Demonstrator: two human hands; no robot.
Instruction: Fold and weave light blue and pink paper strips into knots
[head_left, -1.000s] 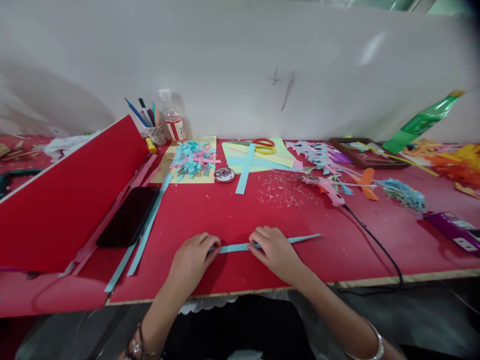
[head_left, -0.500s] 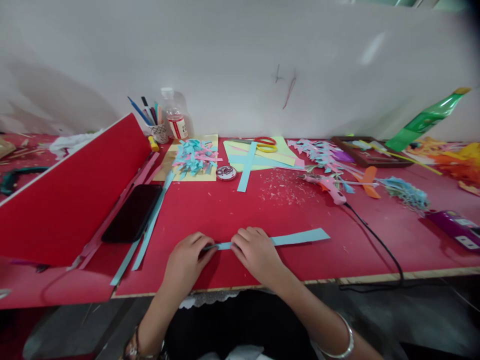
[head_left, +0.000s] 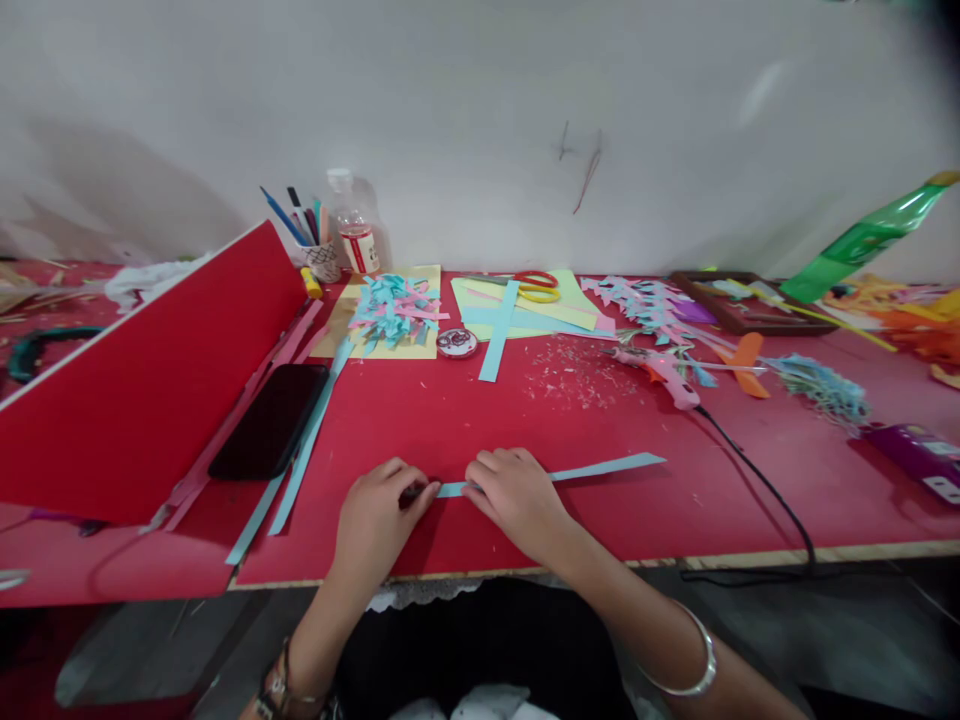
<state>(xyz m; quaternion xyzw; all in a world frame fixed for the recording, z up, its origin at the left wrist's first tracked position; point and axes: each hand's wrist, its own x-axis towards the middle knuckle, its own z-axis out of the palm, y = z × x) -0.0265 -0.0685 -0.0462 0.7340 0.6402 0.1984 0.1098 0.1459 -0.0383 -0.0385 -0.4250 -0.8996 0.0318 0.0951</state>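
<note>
Near the front edge of the red table, a long light-blue paper strip runs sideways between my hands. My left hand pinches its left end, where the tip is hidden under the curled fingers. Closed over the strip's middle is my right hand, and the free end sticks out to the right, slightly raised. Only a short piece of the strip shows between the two hands. Behind them lies another light-blue strip, across a stack of coloured paper sheets with scissors on it.
A black phone lies left, beside more paper strips and a leaning red board. Cut paper pieces are heaped at the back. On the right are a pink glue gun with its cord and a tilted green bottle.
The strip's free right end looks narrower, as if tilted on its edge. Both hands keep nearly the same places and grips. The whole view has shifted slightly.
</note>
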